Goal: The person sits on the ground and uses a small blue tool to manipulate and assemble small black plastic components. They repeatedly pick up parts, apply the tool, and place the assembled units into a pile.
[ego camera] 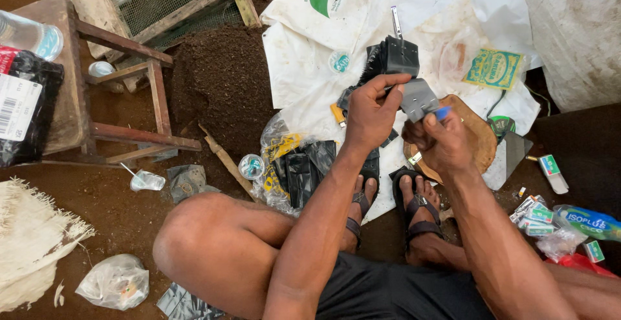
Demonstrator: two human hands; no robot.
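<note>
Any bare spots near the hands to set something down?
Bare white plastic sheet above the round wooden block, right of the stack of black plastic pieces. Bare brown dirt floor below the wooden stool. Crowded: small boxes by the right hand, black bags under the left hand.

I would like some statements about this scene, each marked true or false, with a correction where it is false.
1. The left hand holds a stack of small black plastic bags. True.
2. The right hand is empty. False: it pinches a small blue object against a grey piece.
3. The person is barefoot. False: the feet wear dark strapped sandals.
4. A heap of dark brown soil lies beside the wooden stool. True.
5. The round wooden block stands on the stool. False: it lies on the white sheet on the ground.
</note>
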